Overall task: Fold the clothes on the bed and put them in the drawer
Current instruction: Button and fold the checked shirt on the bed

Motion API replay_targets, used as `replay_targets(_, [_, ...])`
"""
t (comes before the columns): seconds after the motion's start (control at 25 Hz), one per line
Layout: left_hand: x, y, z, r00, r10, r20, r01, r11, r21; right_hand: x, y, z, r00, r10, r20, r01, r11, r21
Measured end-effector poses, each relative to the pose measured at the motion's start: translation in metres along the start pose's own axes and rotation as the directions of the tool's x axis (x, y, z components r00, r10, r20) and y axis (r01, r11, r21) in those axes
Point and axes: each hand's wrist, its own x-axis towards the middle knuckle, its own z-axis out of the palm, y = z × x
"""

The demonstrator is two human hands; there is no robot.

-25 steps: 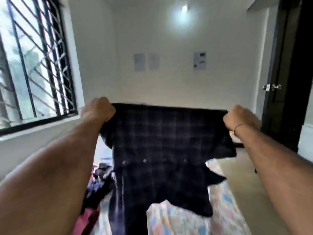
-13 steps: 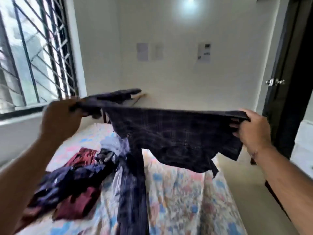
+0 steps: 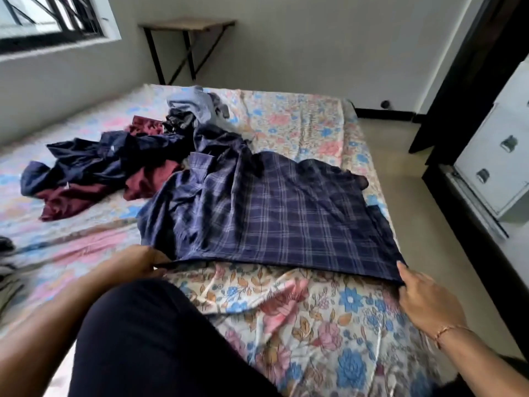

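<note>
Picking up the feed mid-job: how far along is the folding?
Nothing looks folded or stowed. In hand: the plaid shirt lies spread on the bed, left hand and right hand pinching its near hem. Left: folding it, the heap of clothes, and the drawers.

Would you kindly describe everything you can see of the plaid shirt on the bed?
The plaid shirt is dark navy with a thin pale check, in what looks like light woven cloth. It lies spread on the floral bedsheet near the right edge of the bed, flat at the near side and rumpled toward the far left, where it meets the pile of clothes. The left hand pinches its near left hem corner; the right hand pinches its near right corner.
</note>
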Motion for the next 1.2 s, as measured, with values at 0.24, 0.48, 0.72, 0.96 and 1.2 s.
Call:
replay_targets(0.24, [0.004,-0.022,-0.006,0.969,0.002,0.246,-0.014,0.999,0.047,-0.004,0.005,-0.017,0.991,-0.132,0.007,0.132,0.978,-0.159])
replay_targets(0.48, [0.005,0.003,-0.044,0.981,0.03,0.192,-0.026,0.999,-0.023,-0.028,-0.005,-0.002,0.977,0.006,0.212,0.068,0.938,-0.34])
replay_targets(0.72, [0.129,0.038,-0.111,0.961,0.145,-0.234,-0.144,0.989,0.025,0.06,-0.07,-0.006,0.987,-0.142,-0.077,0.159,0.936,0.312])
replay_targets(0.96, [0.261,0.078,-0.094,0.959,0.134,-0.25,-0.122,0.991,0.06,0.222,-0.078,-0.012,0.975,0.203,-0.096,-0.106,0.793,0.599])
replay_targets(1.2, [0.36,0.093,-0.088,0.879,0.258,-0.402,-0.282,0.959,-0.002,0.352,-0.072,-0.017,0.934,0.289,-0.21,-0.117,0.802,0.585])
